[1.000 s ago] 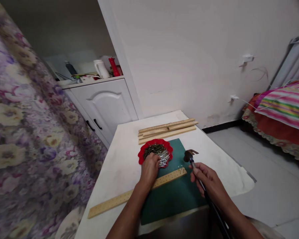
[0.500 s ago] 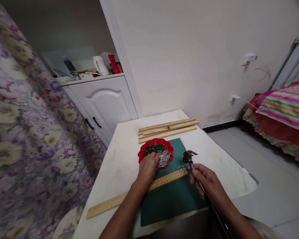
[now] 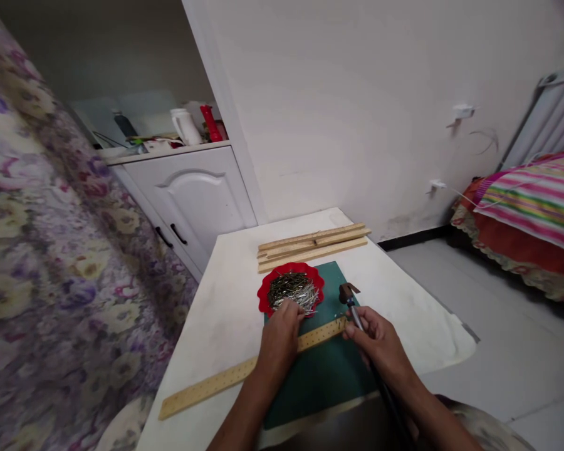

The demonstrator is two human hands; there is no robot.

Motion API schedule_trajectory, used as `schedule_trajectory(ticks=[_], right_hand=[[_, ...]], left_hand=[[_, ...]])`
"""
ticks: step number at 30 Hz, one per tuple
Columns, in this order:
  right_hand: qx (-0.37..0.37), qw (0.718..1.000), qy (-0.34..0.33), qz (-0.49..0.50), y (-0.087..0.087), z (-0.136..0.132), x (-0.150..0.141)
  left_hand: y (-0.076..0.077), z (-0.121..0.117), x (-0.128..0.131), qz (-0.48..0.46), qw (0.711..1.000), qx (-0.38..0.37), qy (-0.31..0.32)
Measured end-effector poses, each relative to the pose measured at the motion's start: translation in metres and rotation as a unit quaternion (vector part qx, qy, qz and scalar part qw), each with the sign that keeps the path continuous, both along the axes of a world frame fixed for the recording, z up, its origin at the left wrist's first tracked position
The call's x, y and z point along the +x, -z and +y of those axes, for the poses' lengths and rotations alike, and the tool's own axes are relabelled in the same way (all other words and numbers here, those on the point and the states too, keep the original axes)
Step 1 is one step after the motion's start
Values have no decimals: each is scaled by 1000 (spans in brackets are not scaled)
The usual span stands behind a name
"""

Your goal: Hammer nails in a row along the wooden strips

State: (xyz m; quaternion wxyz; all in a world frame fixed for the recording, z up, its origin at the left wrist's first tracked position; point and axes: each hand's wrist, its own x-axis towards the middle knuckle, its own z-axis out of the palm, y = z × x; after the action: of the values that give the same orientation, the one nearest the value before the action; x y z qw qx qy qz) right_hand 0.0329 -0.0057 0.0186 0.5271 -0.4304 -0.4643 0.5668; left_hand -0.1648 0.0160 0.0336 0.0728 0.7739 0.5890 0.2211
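My right hand [image 3: 378, 341] is wrapped round the shaft of a claw hammer [image 3: 350, 297], its head up over the green mat [image 3: 326, 388]. My left hand [image 3: 282, 329] is closed in a pinch at the near rim of a red scalloped bowl [image 3: 264, 294]; whatever its fingertips hold is hidden. Dark and silvery nails [image 3: 294, 288] fill the bowl. Beneath my left wrist a wooden strip [image 3: 211, 385] with rows of small holes lies across mat and table. Several small nails [image 3: 341, 322] stand in its right end, close to the hammer.
Several wooden strips [image 3: 313, 244] lie side by side at the back of the white table [image 3: 207, 326]. Beyond it stand a wall and a white cabinet [image 3: 197, 194]. A floral curtain [image 3: 75, 282] hangs at left, and a bed [image 3: 536, 213] is at right.
My left hand has drawn back from the nails toward the bowl's near rim. My right hand and the hammer have shifted slightly left and lower in view.
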Motion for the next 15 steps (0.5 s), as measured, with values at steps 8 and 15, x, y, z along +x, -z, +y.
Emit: schedule_trajectory(ticks=[8, 15], right_hand=[[19, 999, 30, 21, 3, 2, -2], [-18, 998, 16, 53, 4, 4, 1]], left_hand=[[-2, -23, 35, -167, 978, -69, 104], [6, -28, 39, -431, 892, -136, 27]])
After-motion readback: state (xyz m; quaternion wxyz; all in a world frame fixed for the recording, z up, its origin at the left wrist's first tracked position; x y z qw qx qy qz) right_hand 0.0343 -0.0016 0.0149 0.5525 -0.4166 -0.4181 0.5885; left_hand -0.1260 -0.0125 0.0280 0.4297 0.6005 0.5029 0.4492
